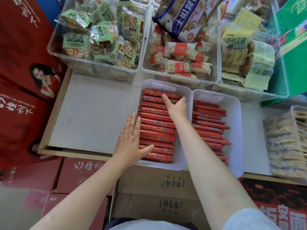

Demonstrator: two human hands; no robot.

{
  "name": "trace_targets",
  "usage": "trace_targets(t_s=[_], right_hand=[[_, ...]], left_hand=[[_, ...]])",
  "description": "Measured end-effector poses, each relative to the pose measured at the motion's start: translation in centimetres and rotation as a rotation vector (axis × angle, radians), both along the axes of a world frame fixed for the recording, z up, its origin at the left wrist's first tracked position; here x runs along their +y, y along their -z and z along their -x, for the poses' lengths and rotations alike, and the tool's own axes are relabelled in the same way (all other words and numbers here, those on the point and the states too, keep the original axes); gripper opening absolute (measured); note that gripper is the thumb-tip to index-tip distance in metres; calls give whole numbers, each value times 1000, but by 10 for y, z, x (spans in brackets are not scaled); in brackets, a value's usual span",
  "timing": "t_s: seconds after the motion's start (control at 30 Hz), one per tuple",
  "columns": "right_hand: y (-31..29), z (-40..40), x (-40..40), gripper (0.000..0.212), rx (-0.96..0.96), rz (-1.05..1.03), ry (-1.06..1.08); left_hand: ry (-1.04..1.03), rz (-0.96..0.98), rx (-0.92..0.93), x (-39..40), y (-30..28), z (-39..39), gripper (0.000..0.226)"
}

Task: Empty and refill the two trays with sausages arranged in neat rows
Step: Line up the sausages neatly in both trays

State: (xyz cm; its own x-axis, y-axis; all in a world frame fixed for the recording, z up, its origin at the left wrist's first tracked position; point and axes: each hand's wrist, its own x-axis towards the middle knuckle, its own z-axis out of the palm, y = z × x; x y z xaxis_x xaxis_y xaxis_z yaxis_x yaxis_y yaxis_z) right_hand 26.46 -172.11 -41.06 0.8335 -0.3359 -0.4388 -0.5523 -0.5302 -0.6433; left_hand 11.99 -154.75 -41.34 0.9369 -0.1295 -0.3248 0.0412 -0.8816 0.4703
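Squaring rows in left tray (183, 90), I'd say. Left hand (131, 140) flat against sausages (157, 123); right hand (176, 105) splayed on top, gripping nothing. Next: right tray (235, 103), beside right forearm, needs straightening.

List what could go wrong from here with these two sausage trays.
The left hand presses the left tray at its outer edge; a push might slide it into the right tray. The right hand reaches into the far rows and may knock those sausages askew.

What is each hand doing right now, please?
Left hand: open, flat against the left tray.
Right hand: open, fingers spread on the sausages.
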Motion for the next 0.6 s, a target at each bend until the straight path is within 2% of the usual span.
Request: trace_targets(t_s=[0.1, 0.2, 0.33, 0.5, 0.6], right_hand=[[-2, 2, 7, 111, -61, 11, 68], [-1, -3, 5, 114, -33, -12, 71], [1, -1, -5, 115, -33, -62, 26], [2, 12, -6, 117, -28, -31, -114], [3, 26, -3, 115, -55, -36, -79]], left_hand=[[0, 8, 1, 0, -1, -1, 116], [-1, 9, 5, 0, 0, -1, 114], [3, 11, 6, 0, 1, -1, 112], [16, 13, 12, 2, 1, -1, 108], [14, 8, 23, 1, 0, -1, 108]])
